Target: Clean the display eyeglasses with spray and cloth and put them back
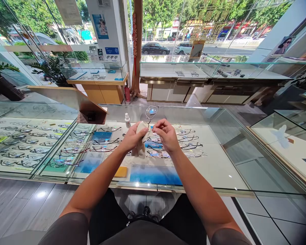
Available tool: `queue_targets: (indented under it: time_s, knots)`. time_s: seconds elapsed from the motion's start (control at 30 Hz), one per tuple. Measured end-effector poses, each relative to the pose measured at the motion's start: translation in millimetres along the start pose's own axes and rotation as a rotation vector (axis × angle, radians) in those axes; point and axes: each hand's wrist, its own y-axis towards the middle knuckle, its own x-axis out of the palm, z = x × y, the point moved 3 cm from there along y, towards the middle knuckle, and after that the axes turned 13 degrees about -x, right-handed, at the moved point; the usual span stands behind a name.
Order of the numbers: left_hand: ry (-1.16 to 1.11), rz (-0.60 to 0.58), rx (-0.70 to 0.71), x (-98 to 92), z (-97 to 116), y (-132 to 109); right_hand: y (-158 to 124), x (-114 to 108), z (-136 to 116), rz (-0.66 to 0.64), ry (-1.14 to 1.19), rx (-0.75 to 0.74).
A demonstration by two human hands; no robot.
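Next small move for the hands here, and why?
I'd probably steady the glasses with the right hand. The left hand grips a bunched cloth, and the glasses stick up above it with a lens uncovered. The right hand is close beside them, fingers curled; I can't tell whether it touches the frame.

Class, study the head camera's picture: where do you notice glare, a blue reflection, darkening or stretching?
In the head view, bright glare spots mark the floor and glass counter; in the head view, the held glasses catch a blue reflection; the head view's lower right corner darkens, and its outer edges look stretched and leaning.
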Motion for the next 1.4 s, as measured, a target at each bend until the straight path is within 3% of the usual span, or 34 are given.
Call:
queue_targets:
  time_s: [0.47, 0.77, 1.1, 1.4]
  knots:
    - [0.069, 0.043, 0.012, 4.2, -13, 4, -3, 6, 5, -0.014, -0.017, 0.043]
    - [0.154, -0.140, 0.018, 4.6, -5, 0, -1, -1, 13, 0.036, 0.013, 0.095]
    - [0.153, 0.143, 0.094, 9.1, -17, -1, -1, 0, 13, -0.080, -0.039, 0.033]
    - [0.097, -0.002, 0.046, 3.4, -5, 1, 1, -3, 10, 0.003, -0.018, 0.059]
